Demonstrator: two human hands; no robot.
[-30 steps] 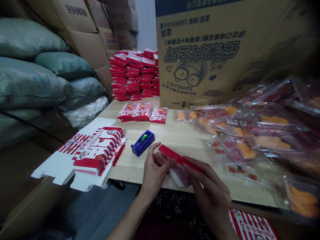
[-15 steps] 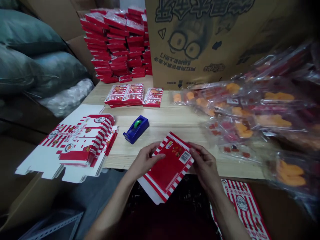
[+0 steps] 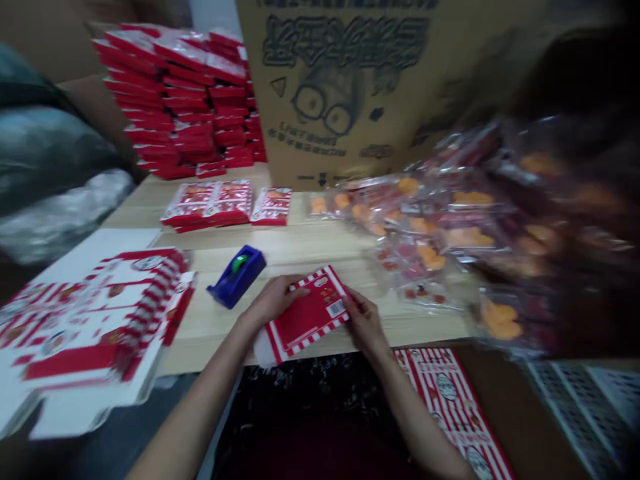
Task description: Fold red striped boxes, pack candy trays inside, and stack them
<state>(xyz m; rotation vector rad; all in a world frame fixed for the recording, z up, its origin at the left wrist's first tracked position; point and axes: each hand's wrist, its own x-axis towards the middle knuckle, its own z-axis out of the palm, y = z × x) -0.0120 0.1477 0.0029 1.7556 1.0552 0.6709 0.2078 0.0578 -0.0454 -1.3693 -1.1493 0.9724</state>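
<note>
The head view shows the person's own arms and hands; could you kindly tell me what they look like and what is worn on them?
The left hand and right hand are ungloved, and both forearms are bare, without visible sleeves, watch or markings. Below them is black cloth with pale markings. Blur hides finer details.

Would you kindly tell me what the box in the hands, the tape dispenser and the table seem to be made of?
Box: probably thin cardboard, printed red and white, judging by its straight edges and pale flap; blur hides whether it's glossy.
Tape dispenser: likely hard plastic, solid blue, with a smooth moulded look.
Table: wood or wood-look laminate, pale, with faint grain streaks.
</note>
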